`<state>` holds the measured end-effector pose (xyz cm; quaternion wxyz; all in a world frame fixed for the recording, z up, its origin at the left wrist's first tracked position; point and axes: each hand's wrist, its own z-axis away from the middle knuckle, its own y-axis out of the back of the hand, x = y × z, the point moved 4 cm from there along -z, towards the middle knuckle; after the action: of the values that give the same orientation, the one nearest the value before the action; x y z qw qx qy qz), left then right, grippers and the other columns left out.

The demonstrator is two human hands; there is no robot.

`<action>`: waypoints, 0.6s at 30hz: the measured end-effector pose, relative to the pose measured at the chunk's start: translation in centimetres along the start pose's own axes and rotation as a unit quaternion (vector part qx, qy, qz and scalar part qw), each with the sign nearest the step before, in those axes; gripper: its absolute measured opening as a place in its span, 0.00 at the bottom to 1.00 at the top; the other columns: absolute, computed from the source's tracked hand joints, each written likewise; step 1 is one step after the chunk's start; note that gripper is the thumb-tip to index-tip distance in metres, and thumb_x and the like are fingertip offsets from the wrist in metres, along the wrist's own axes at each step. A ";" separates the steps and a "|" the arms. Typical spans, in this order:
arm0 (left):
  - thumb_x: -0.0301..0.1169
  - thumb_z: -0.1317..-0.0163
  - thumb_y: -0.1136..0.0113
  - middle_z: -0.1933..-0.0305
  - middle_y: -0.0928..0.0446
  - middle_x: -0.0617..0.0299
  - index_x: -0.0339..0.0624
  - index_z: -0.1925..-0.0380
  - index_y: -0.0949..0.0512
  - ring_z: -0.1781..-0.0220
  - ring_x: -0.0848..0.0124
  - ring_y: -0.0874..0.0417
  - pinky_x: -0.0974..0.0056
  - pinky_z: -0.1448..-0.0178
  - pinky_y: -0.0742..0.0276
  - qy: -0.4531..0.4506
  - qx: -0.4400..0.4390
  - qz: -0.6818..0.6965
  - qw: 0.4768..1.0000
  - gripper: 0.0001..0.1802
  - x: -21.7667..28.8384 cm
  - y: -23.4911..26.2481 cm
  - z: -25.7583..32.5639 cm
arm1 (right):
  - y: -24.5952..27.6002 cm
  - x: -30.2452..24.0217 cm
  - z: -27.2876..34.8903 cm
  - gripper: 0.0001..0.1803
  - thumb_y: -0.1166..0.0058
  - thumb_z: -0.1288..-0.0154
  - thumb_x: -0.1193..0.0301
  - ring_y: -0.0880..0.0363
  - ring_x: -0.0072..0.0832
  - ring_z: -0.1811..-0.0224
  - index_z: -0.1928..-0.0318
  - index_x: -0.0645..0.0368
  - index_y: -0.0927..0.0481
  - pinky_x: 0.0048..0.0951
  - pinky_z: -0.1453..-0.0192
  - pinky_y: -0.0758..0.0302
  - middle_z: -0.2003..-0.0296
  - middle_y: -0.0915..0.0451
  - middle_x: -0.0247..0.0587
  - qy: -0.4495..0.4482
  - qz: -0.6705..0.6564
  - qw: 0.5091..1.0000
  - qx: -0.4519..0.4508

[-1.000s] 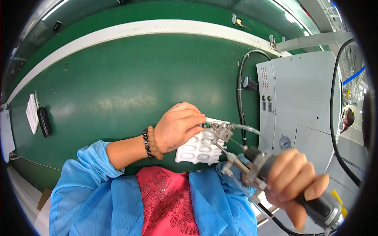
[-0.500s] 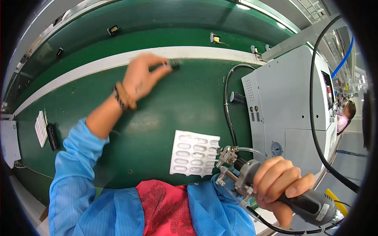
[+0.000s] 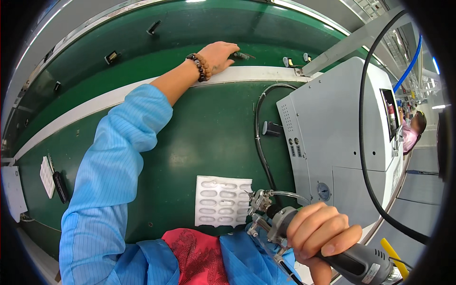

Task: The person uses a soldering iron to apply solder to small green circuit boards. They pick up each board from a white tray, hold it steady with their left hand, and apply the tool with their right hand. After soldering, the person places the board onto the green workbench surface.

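Note:
My left hand [image 3: 217, 56] reaches over the white rail [image 3: 266, 73] onto the far green belt. Its thumb and fingers close around one end of a small dark part [image 3: 243, 55] with a thin tail on its right side; the fingertips partly hide it. Low on the right, my right hand [image 3: 320, 232] wraps around the body of a grey and black handheld power tool [image 3: 354, 260]. Metal fittings [image 3: 260, 202] at the tool's front end, with a clear tube attached, overlap the right edge of a white moulded tray [image 3: 218, 197] of oval hollows.
A light-grey machine [image 3: 327, 114] with a gauge stands at right, a black hose [image 3: 259, 123] and dark cylinder [image 3: 272, 128] beside it. Several small parts lie on the belt, one part [image 3: 112, 57] at left. A black object [image 3: 60, 186] lies far left. Another person [image 3: 413, 130] sits beyond.
My left hand has moved right and away from me, from above the green table to the belt. The belt's parts have shifted left. My right hand still grips the tool.

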<state>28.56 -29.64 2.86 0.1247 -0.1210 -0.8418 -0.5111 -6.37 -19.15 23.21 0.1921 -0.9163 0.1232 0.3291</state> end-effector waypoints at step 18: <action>0.24 0.45 0.30 0.60 0.17 0.52 0.35 0.56 0.17 0.57 0.55 0.17 0.57 0.51 0.22 0.087 -0.011 0.289 0.953 0.16 21.0 9.5 19.2 | -0.1 -0.8 0.7 0.22 0.30 0.38 0.63 0.25 0.28 0.82 0.60 0.58 0.33 0.27 0.78 0.27 0.77 0.25 0.36 -0.016 0.021 1.000 -0.011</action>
<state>10.38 -6.66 9.21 0.3388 -0.3157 -0.7508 -0.4710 -7.33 -18.64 23.24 0.1772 -0.9101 0.1356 0.3492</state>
